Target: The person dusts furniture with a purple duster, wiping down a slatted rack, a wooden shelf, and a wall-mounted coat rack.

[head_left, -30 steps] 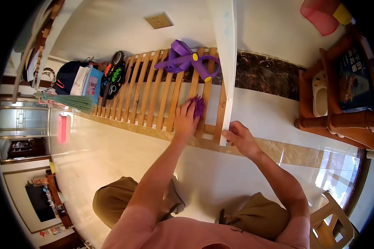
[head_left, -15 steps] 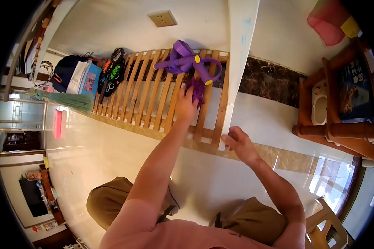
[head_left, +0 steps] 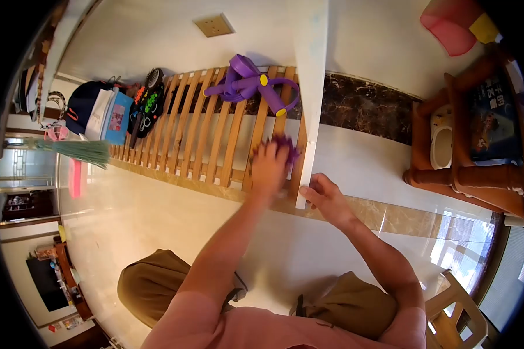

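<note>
My left hand [head_left: 269,170] presses a purple shaggy cloth [head_left: 291,152] onto the wooden slats [head_left: 227,145], its fingers bent over it; part of the cloth is hidden under the palm. To the right, my right hand [head_left: 326,198] grips the near end of a white upright board [head_left: 310,139] that stands at the end of the slats, thumb on the near side. Beyond my left hand, a purple foam-like toy with yellow ends and straps [head_left: 253,84] lies on the slats near the wall.
Farther left on the slats are a hairbrush [head_left: 153,78], scissors [head_left: 145,123], a blue book [head_left: 120,118] and a dark bag [head_left: 87,102]. A green-bristled brush [head_left: 84,151] juts in at left. A wooden shelf [head_left: 457,180] stands right; a wooden chair [head_left: 457,311] lower right.
My left hand has slid the purple cloth toward me along the slats, closer to the white board. My right hand keeps its hold on the board. The whole view has shifted slightly.
</note>
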{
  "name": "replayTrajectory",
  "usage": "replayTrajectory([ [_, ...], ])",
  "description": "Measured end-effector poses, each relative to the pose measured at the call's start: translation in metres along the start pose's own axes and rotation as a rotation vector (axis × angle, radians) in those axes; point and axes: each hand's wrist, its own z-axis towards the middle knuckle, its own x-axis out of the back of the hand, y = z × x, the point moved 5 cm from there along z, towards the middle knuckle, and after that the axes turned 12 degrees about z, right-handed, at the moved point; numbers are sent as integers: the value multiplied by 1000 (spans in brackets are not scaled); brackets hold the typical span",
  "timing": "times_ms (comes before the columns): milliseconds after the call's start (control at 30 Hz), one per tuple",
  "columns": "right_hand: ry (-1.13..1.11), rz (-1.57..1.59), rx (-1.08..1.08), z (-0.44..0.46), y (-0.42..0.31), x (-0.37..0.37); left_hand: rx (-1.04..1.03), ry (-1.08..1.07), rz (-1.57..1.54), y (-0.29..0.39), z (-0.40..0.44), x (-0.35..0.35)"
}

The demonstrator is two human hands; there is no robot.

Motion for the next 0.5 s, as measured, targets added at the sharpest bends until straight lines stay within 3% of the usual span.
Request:
replayTrajectory([
  [100,-2,34,-25,-1,5,-1,-109,-97,21,0,-36,4],
  [167,9,-4,6,1,6,1,162,-183,-370,-21,-27,-9],
  [200,8,-1,2,1,7,0,163,-187,-368,-16,-14,-9],
  [267,22,-56,-10,1,7,2,135,120,-652,9,26,2],
  [300,22,-67,-13,-1,7,2,142,125,-660,14,33,-5],
  [367,-6,23,18,1,6,1,-59,-55,-350,32,44,-24],
  [400,-14,16,16,0,5,0,-50,-49,-349,36,39,-18],
  [467,22,48,13,-2,3,-2,366,-500,-599,32,8,-19],
  [500,7,52,21,-2,1,-6,91,-393,-471,32,-9,-5],
])
